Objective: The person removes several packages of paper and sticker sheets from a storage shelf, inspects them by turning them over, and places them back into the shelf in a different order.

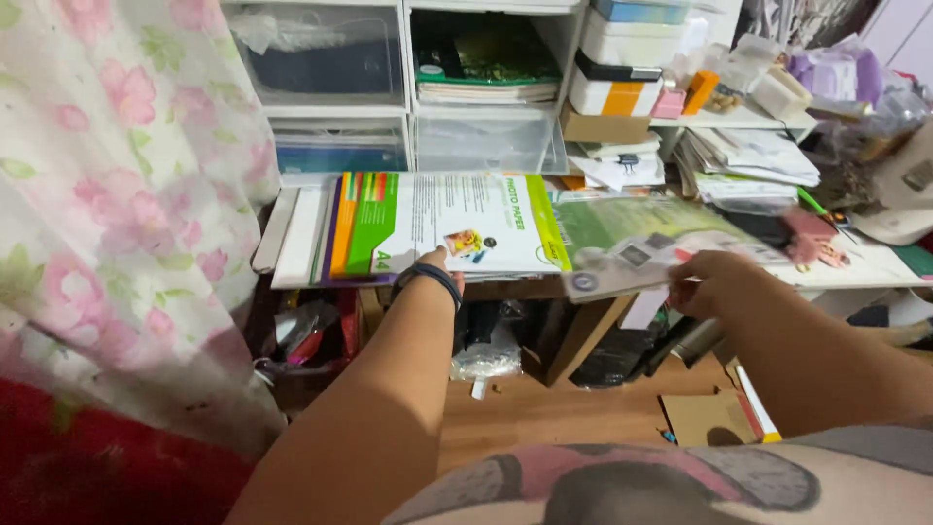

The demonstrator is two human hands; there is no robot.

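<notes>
White drawer units (408,87) stand beyond the hands, floral curtain (107,194) at left, wooden floor (544,408) below.

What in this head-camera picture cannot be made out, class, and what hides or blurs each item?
- Left hand, head view: fingers hidden under the paper stack.
- Sheet in the right hand: print smeared by motion blur.
- Drawer contents: veiled by frosted plastic.
- Floral curtain: hides everything behind it.

The left hand (434,261) presses a green-and-white paper pack (437,226) on the shelf (875,267); the right hand (708,277) grips what looks like a blurred glossy sheet (641,243).
</notes>
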